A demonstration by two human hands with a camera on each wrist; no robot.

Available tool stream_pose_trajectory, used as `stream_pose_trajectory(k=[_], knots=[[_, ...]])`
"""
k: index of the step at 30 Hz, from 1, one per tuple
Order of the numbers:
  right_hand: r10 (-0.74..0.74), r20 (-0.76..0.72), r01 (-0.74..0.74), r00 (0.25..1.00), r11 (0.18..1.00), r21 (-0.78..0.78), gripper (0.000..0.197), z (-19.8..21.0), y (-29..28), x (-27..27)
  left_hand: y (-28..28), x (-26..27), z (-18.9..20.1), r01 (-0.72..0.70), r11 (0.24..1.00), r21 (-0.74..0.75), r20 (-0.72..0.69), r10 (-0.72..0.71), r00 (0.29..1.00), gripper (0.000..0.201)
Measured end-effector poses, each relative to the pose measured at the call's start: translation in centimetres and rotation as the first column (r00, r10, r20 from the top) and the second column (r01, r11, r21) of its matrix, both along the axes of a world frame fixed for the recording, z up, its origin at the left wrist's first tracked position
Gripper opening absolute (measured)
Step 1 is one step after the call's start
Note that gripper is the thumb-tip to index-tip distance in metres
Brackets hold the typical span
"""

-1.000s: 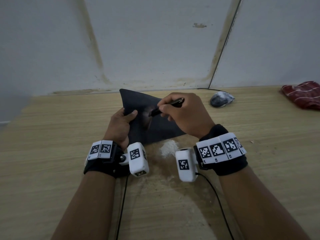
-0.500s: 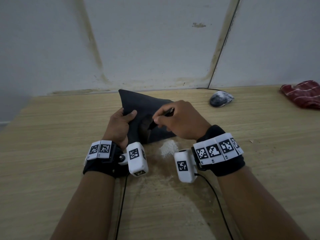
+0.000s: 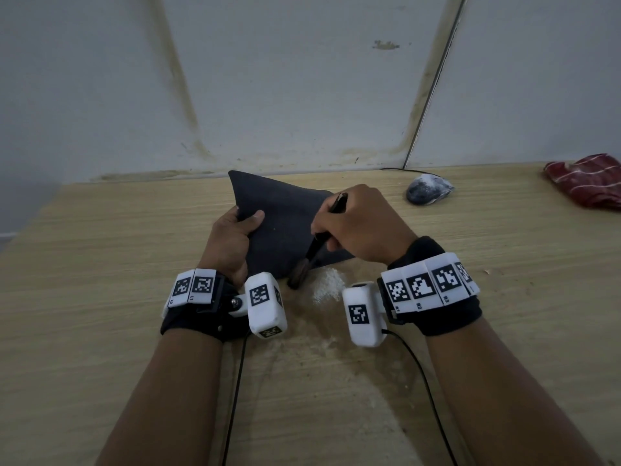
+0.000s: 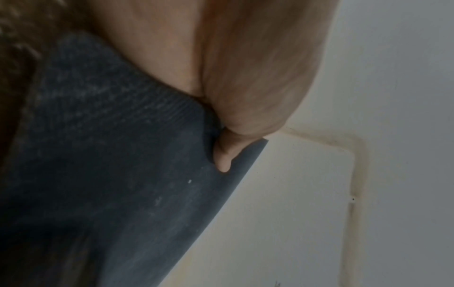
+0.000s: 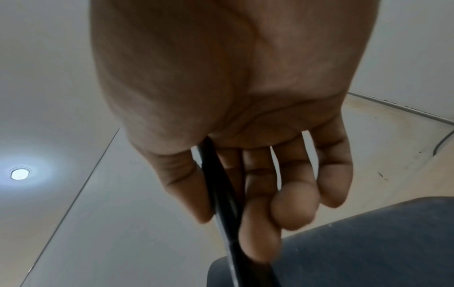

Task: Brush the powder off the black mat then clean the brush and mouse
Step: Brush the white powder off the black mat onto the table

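The black mat (image 3: 279, 223) is tilted up off the wooden table, its far corner high and its near edge low. My left hand (image 3: 232, 237) grips its left edge, thumb on top; the left wrist view shows that thumb pressed on the mat (image 4: 110, 174). My right hand (image 3: 356, 223) holds a thin black brush (image 3: 314, 250) like a pen. Its bristles (image 3: 297, 277) are at the mat's lower edge, just left of a small white powder pile (image 3: 327, 285). The right wrist view shows fingers wrapped on the brush handle (image 5: 221, 194) above the mat (image 5: 368, 242). A powder-dusted mouse (image 3: 428, 193) lies at the back right.
A red striped cloth (image 3: 588, 185) lies at the far right of the table. Thin powder dust is spread on the table (image 3: 100, 297) between my wrists. The wall stands close behind the mat. Cables run from both wrist cameras toward me.
My right hand has swept the brush down the mat toward me; the bristles went from mid-mat to its lower edge beside the powder pile. The left hand keeps its hold on the mat.
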State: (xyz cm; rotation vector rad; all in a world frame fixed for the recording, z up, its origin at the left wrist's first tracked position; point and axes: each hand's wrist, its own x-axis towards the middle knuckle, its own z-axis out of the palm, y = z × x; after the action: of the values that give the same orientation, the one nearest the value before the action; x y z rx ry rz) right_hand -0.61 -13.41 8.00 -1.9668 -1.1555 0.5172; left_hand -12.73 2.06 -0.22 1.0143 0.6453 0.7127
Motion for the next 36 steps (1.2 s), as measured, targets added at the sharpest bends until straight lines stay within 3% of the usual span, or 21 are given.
stream_pose_trajectory(k=[5, 8, 10, 16, 22, 27, 31, 36], knots=[[-0.067, 0.021, 0.062, 0.998, 0.982, 0.179, 0.016, 0.0, 0.1, 0.5, 0.1, 0.1, 0.1, 0.009, 1.0, -0.009, 0.004, -0.009, 1.0, 0.019], [0.008, 0.125, -0.012, 0.992, 0.999, 0.03, 0.017, -0.3, 0.0, 0.5, 0.0, 0.1, 0.2, 0.011, 1.0, -0.014, 0.01, -0.011, 1.0, 0.019], [0.027, 0.109, -0.024, 0.994, 0.999, -0.033, 0.018, -0.1, -0.2, 0.7, 0.0, 0.1, 0.2, 0.009, 1.0, -0.011, 0.02, -0.009, 1.0, 0.019], [-0.107, 0.061, 0.095, 0.992, 0.981, 0.168, 0.02, 0.6, 0.0, 1.3, 0.1, 0.0, 0.6, 0.01, 1.0, -0.019, 0.026, -0.009, 1.0, 0.022], [-0.029, 0.127, 0.037, 0.991, 0.998, -0.06, 0.023, 0.5, -0.1, 1.3, 0.2, -0.1, 0.4, -0.011, 1.0, -0.01, 0.034, 0.011, 0.999, 0.019], [-0.135, 0.11, 0.12, 0.985, 0.984, 0.135, 0.023, 1.2, -0.1, 1.6, 0.2, 0.1, 0.7, -0.016, 1.0, -0.02, 0.025, 0.017, 1.0, 0.022], [-0.132, 0.183, 0.121, 0.974, 0.99, 0.071, 0.028, 0.5, 0.0, 1.8, 0.3, 0.0, 0.7, -0.048, 0.997, -0.059, 0.03, 0.049, 0.998, 0.017], [-0.216, 0.135, 0.19, 0.967, 0.965, 0.181, 0.024, 0.9, -0.3, 2.2, 0.6, 0.0, 1.1, -0.089, 0.991, -0.101, -0.045, 0.085, 0.995, 0.017]])
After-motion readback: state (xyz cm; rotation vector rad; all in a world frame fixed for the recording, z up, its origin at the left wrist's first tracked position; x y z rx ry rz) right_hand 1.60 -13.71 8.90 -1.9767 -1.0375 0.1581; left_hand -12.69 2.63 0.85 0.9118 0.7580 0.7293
